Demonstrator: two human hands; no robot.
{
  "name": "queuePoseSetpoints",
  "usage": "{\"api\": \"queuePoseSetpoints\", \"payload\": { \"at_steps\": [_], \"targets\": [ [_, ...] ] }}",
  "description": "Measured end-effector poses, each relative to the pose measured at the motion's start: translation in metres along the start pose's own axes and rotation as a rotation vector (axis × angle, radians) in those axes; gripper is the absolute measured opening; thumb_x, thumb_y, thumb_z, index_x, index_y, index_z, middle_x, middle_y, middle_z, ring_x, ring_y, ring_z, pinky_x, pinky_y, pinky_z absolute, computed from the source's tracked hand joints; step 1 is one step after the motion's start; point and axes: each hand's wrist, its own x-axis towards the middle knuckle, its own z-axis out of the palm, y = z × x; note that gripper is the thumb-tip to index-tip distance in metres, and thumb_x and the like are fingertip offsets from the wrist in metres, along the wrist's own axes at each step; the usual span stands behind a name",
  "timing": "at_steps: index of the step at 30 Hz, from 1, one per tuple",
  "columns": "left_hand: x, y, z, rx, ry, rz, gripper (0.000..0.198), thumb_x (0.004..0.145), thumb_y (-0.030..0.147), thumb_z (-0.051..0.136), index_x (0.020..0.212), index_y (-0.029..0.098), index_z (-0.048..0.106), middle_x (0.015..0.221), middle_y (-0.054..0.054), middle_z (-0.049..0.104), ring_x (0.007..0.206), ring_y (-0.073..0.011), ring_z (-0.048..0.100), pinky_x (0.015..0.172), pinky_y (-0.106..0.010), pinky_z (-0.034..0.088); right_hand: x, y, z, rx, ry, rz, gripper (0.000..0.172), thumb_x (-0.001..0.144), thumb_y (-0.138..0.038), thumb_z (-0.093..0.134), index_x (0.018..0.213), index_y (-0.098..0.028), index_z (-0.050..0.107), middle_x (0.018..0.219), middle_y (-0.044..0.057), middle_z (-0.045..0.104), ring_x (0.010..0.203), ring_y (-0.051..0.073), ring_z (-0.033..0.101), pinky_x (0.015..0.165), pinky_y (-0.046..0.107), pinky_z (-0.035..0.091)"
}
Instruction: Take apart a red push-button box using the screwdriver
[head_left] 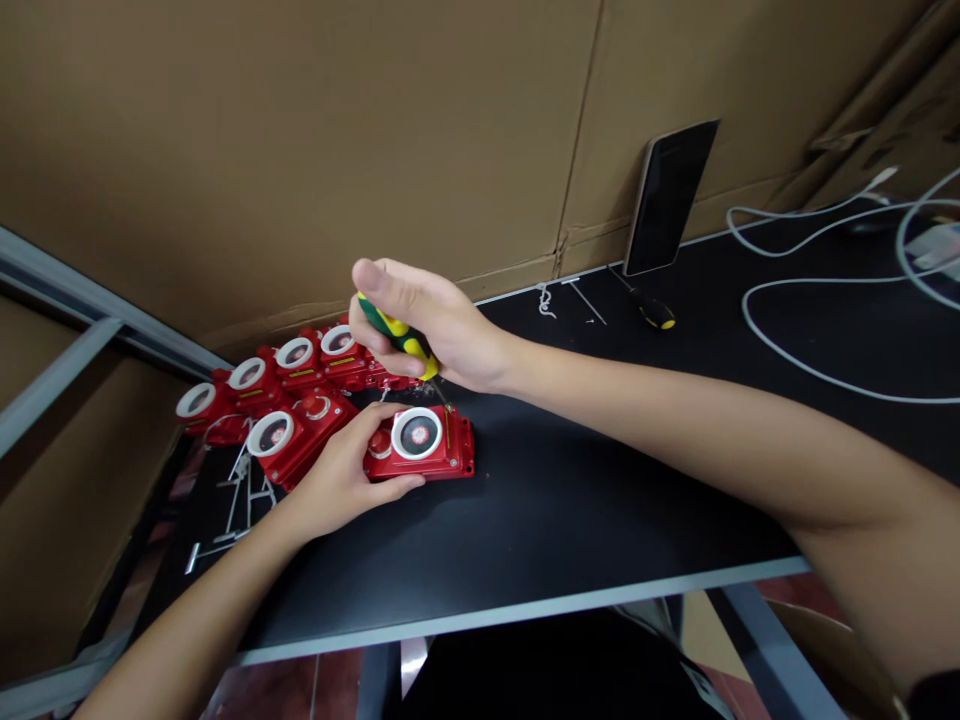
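A red alarm box (454, 455) with a white-rimmed round window lies on the black table. My left hand (346, 470) grips its left end, thumb along the near side and fingers over the far side. Above it, my right hand (420, 320) is wrapped round the green and yellow handle of a screwdriver (397, 333). The shaft points down to the box's far right corner, close to a screw spot; whether the tip sits in a screw is too small to tell.
Several more red alarm boxes (289, 440) stand at the left, with metal T-shaped rods (238, 505) nearer me. A dark tablet (670, 200) leans on the cardboard wall (375, 130). Another screwdriver (651, 308) and a thin rod (587, 302) lie behind my right arm. White cables (795, 365) loop at right.
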Motion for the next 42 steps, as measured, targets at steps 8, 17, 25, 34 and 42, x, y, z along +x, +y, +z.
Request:
{"api": "queuePoseSetpoints", "payload": {
  "at_steps": [8,17,25,34,42],
  "targets": [
    [0.000,-0.003,0.002,0.003,-0.003,0.002,0.069,0.095,0.056,0.094,0.150,0.025,0.063,0.147,-0.012,0.077,0.130,-0.0343,0.080,0.116,-0.049,0.067,-0.002,-0.003,0.001,-0.018,-0.008,0.077,0.073,0.110,-0.096,0.050,0.092,-0.026,0.047,0.067,-0.008,0.050,0.047,0.008,0.038,0.045,0.026,0.027],
    [-0.001,0.000,-0.001,0.002,-0.014,-0.030,0.070,0.094,0.058,0.094,0.148,0.026,0.064,0.146,-0.012,0.078,0.130,-0.0352,0.080,0.118,-0.051,0.066,0.000,0.002,-0.001,-0.011,0.046,-0.024,0.086,0.102,-0.109,0.038,0.089,-0.024,0.053,0.067,-0.005,0.049,0.049,0.009,0.035,0.046,0.028,0.027],
    [0.000,0.000,-0.001,0.017,-0.012,-0.030,0.072,0.094,0.059,0.093,0.151,0.026,0.063,0.146,-0.013,0.078,0.130,-0.0359,0.080,0.117,-0.052,0.067,0.000,0.003,-0.009,-0.012,-0.025,-0.136,0.073,0.110,-0.093,0.056,0.088,-0.024,0.050,0.070,-0.005,0.057,0.048,0.007,0.044,0.047,0.025,0.036],
    [0.000,0.000,0.000,0.015,-0.003,-0.026,0.068,0.095,0.057,0.093,0.148,0.026,0.064,0.146,-0.012,0.078,0.129,-0.0347,0.080,0.116,-0.050,0.066,-0.003,0.002,-0.003,-0.019,0.080,-0.110,0.072,0.092,-0.081,0.093,0.100,-0.026,0.047,0.077,-0.010,0.058,0.051,0.005,0.042,0.047,0.021,0.034],
    [0.001,0.001,-0.001,0.007,0.007,-0.021,0.066,0.095,0.056,0.093,0.146,0.025,0.066,0.142,-0.012,0.080,0.126,-0.0343,0.081,0.113,-0.048,0.068,-0.001,-0.030,0.006,-0.010,0.144,-0.098,0.079,0.119,-0.088,0.035,0.093,-0.018,0.061,0.063,-0.010,0.042,0.046,0.003,0.029,0.041,0.019,0.023]
  ]
}}
